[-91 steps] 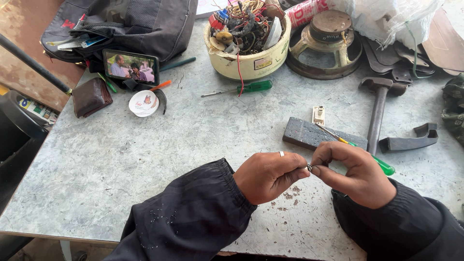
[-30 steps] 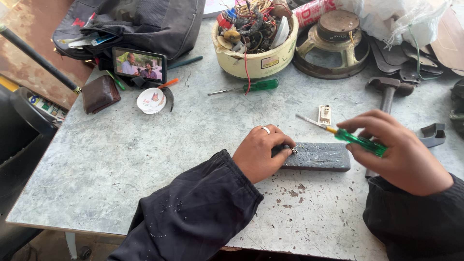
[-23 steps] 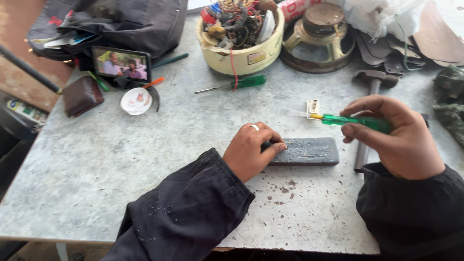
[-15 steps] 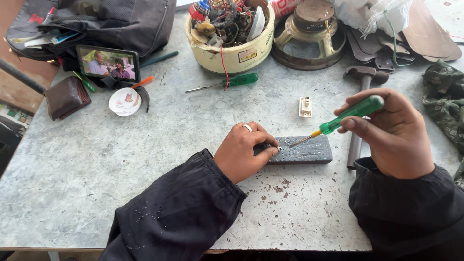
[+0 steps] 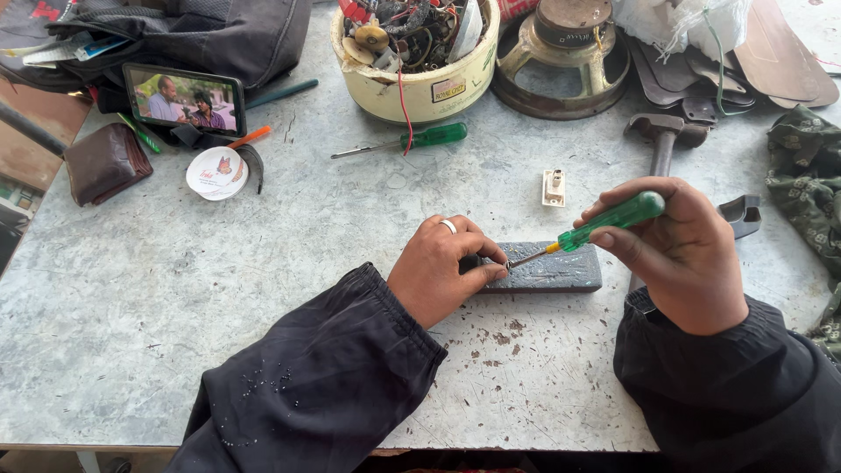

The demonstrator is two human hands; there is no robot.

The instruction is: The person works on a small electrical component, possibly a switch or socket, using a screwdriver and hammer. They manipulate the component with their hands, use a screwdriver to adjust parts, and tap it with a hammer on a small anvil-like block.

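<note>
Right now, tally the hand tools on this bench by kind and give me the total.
Green-handled screwdrivers: 2, one in the right hand with its tip at the grey block steadied by the left hand, one by the cream tub.
Hammers: 1.
Total: 3

Lit phone screen far left; round white label just below.
</note>
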